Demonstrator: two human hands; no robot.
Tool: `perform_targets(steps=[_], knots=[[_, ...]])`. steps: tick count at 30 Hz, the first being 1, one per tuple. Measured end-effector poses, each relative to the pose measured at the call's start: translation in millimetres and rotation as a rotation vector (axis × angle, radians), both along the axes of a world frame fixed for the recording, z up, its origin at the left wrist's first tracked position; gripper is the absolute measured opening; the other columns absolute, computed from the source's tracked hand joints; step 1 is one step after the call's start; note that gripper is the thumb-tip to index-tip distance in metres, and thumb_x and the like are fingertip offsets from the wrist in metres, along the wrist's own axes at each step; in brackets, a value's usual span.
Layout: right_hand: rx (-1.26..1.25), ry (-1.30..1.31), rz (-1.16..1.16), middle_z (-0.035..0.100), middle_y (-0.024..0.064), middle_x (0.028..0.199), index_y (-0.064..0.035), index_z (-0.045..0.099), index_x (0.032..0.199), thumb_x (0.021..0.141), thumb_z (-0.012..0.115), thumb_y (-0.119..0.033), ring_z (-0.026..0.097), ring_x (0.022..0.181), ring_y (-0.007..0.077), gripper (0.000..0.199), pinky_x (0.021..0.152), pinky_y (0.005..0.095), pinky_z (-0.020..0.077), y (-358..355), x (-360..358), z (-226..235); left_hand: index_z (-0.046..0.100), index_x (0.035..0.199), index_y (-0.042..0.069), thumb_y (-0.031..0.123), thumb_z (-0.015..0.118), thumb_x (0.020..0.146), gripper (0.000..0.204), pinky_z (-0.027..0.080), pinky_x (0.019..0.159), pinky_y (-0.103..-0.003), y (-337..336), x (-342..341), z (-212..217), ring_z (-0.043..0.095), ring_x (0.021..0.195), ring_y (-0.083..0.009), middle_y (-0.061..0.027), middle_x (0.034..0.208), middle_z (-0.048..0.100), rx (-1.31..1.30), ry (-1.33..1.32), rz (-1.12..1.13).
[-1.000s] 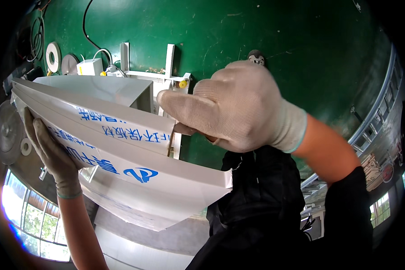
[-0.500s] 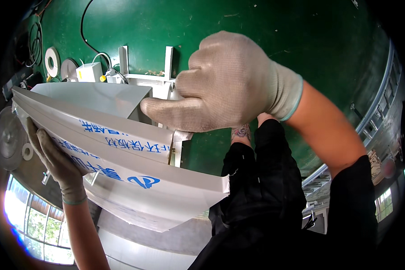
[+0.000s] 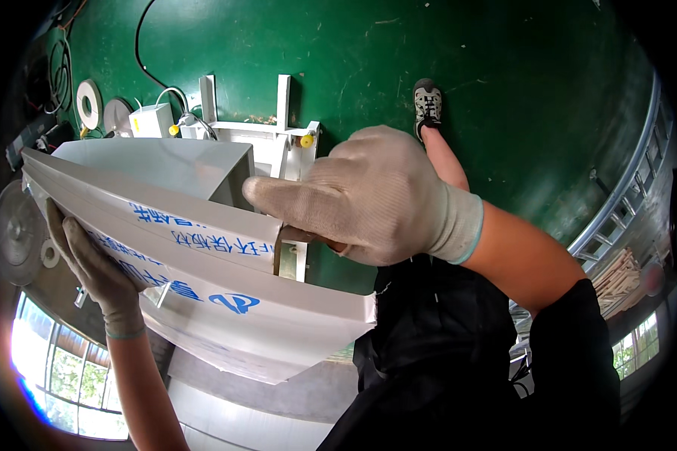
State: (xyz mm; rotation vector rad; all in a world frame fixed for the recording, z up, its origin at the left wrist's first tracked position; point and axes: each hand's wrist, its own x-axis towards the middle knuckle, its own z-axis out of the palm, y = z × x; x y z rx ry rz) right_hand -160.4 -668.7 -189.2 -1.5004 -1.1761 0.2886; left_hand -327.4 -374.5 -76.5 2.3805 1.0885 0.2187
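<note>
The white panel [image 3: 203, 259] is right in front of me, between my two grips, with its long side running from my left grip to just under my right one. It has folds in it and big blue marks. My left grip [image 3: 101, 270], in a pale glove, has its fingers flat on the panel near the far left end; the thumb is hidden, so I can't tell if it is clamped. My right grip [image 3: 380, 199] is curled up like a fist, one finger poking left just by the panel's right end. I can't see inside it, so I can't tell if it is clamped on something. Past the panel, left of my right grip, is a shiny grey box shape [image 3: 154, 164]. Behind that is a white frame [image 3: 244, 128] with a yellow knob [image 3: 307, 140]. Farther up from my left grip are a small white box [image 3: 150, 120] and a pale ring [image 3: 96, 96]. Beyond my right grip, my shoe [image 3: 427, 104] stands on the green floor [image 3: 519, 90].
</note>
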Motion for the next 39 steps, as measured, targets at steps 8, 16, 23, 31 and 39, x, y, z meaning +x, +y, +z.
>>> perform_targets(steps=[8, 16, 23, 31, 39], knots=[[0.118, 0.033, 0.018, 0.065, 0.0003, 0.070, -0.0136, 0.069, 0.127, 0.080, 0.081, -0.028, 0.062, 0.054, 0.0154, 0.050, 0.048, 0.0312, 0.0450, 13.5, -5.3, -18.0, 0.035, 0.157, 0.001, 0.041, 0.032, 0.110, 0.062, 0.028, 0.123, -0.043, -0.5, -2.1, 1.9, 0.035, 0.148, -0.0297, -0.0173, 0.160, 0.035, -0.011, 0.016, 0.006], [0.123, -0.237, 0.190, 0.058, -0.0042, 0.061, -0.0191, 0.069, 0.126, 0.086, 0.074, -0.028, 0.058, 0.049, 0.0133, 0.042, 0.044, 0.0299, 0.0422, 21.7, 40.6, -19.8, 0.033, 0.158, 0.000, 0.041, 0.033, 0.110, 0.063, 0.028, 0.123, -0.043, 0.3, -5.1, -3.6, 0.034, 0.149, -0.0295, -0.0174, 0.161, 0.033, -0.011, 0.016, -0.011], [0.012, -0.259, 0.259, 0.061, -0.0038, 0.064, -0.0191, 0.068, 0.128, 0.085, 0.073, -0.028, 0.059, 0.052, 0.0138, 0.044, 0.044, 0.0302, 0.0422, 13.6, 45.2, -10.7, 0.035, 0.157, 0.001, 0.040, 0.035, 0.110, 0.061, 0.030, 0.121, -0.042, -4.6, 0.1, 1.6, 0.037, 0.146, -0.0284, -0.0171, 0.160, 0.035, -0.026, -0.015, 0.056], [0.113, -0.106, 0.149, 0.067, -0.0008, 0.071, -0.0149, 0.068, 0.127, 0.084, 0.074, -0.023, 0.064, 0.057, 0.0167, 0.045, 0.048, 0.0313, 0.0456, 16.4, 21.5, -21.8, 0.035, 0.157, 0.001, 0.040, 0.034, 0.110, 0.061, 0.030, 0.121, -0.041, 0.4, -3.7, -5.4, 0.037, 0.146, -0.0272, -0.0157, 0.159, 0.036, 0.027, 0.003, -0.029], [-0.114, -0.354, 0.392, 0.063, -0.0005, 0.064, -0.0169, 0.069, 0.120, 0.085, 0.066, -0.035, 0.063, 0.053, 0.0169, 0.040, 0.045, 0.0302, 0.0449, 18.6, 55.3, 7.2, 0.035, 0.158, 0.002, 0.041, 0.036, 0.110, 0.062, 0.029, 0.122, -0.042, -2.0, -9.0, 4.9, 0.036, 0.148, -0.0271, -0.0143, 0.161, 0.034, 0.032, 0.006, 0.028]])
